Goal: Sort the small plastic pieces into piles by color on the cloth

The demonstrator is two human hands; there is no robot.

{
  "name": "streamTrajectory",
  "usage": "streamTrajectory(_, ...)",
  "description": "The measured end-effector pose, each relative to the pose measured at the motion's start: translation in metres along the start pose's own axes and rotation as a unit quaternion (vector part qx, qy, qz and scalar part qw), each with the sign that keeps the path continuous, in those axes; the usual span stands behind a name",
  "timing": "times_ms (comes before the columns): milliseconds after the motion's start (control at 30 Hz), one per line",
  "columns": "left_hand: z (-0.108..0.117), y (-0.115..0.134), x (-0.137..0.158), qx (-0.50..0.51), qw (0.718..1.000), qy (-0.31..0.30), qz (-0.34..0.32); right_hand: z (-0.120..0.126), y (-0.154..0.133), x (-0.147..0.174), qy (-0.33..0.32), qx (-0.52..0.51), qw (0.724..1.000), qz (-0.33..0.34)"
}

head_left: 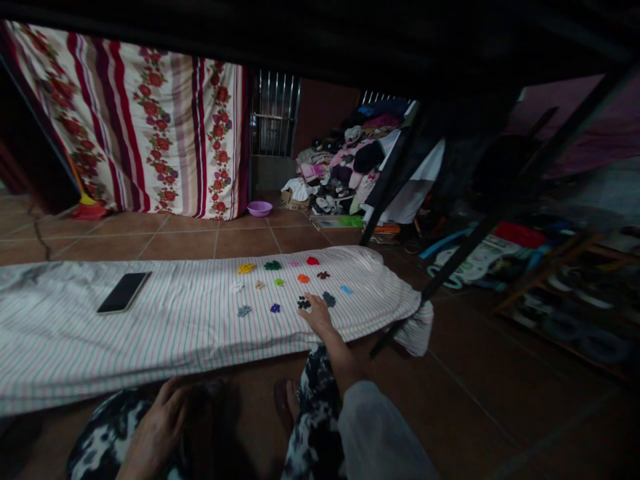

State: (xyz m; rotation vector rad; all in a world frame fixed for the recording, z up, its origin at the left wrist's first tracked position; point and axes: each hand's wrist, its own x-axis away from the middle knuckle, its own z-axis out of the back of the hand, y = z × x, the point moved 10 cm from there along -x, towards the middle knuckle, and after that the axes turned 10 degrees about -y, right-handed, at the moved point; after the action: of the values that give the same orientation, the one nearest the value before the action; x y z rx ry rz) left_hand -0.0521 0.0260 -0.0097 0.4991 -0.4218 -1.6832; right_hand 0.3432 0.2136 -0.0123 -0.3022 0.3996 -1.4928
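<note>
Small piles of coloured pieces, too small to name, lie spread over a striped cloth (190, 327). My right hand (317, 315) reaches over the cloth with fingers apart, its fingertips at the black pile (303, 303). Just right of it sits a dark grey-blue pile (329, 299), and farther right a light blue pile (347, 289). Behind are orange (303, 279), brown (323, 275) and red (313, 261) piles. To the left lie purple (275, 308), grey (244, 311), yellow (245, 268) and dark green (273, 265) piles. My left hand (163, 417) rests at my knee, loosely bent, without a visible object.
A phone (124, 293) lies on the cloth's left part. Slanting dark metal posts (395, 180) stand at the right end. Beyond are a purple basin (260, 209), a heap of clothes (345, 167), a floral curtain (155, 133) and a red broom (90, 210). Shelves (565, 300) stand right.
</note>
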Motion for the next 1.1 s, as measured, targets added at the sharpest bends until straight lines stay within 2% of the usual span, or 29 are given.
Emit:
streamTrajectory(167, -0.021, 0.016, -0.013, 0.002, 0.998, -0.056, 0.005, -0.005, 0.010, 0.007, 0.033, -0.034, 0.998, 0.033)
streamTrajectory(400, -0.034, 0.023, -0.020, 0.002, 0.996, -0.090, 0.001, -0.006, 0.014, 0.003, 0.036, -0.067, 0.996, 0.046)
streamTrajectory(567, -0.036, 0.018, -0.022, 0.003, 0.996, -0.090, 0.011, -0.011, 0.025, -0.008, 0.023, -0.110, 0.993, -0.021)
streamTrajectory(667, -0.038, 0.015, -0.023, 0.005, 0.996, -0.089, 0.008, -0.012, 0.029, -0.009, 0.031, -0.139, 0.989, -0.036)
streamTrajectory(933, -0.044, 0.015, -0.027, -0.012, 0.995, -0.095, 0.000, -0.008, 0.025, -0.007, 0.032, -0.154, 0.987, -0.030)
streamTrajectory(1100, -0.044, 0.018, -0.028, -0.015, 0.997, -0.082, -0.006, -0.004, 0.018, -0.008, 0.023, -0.110, 0.994, -0.012)
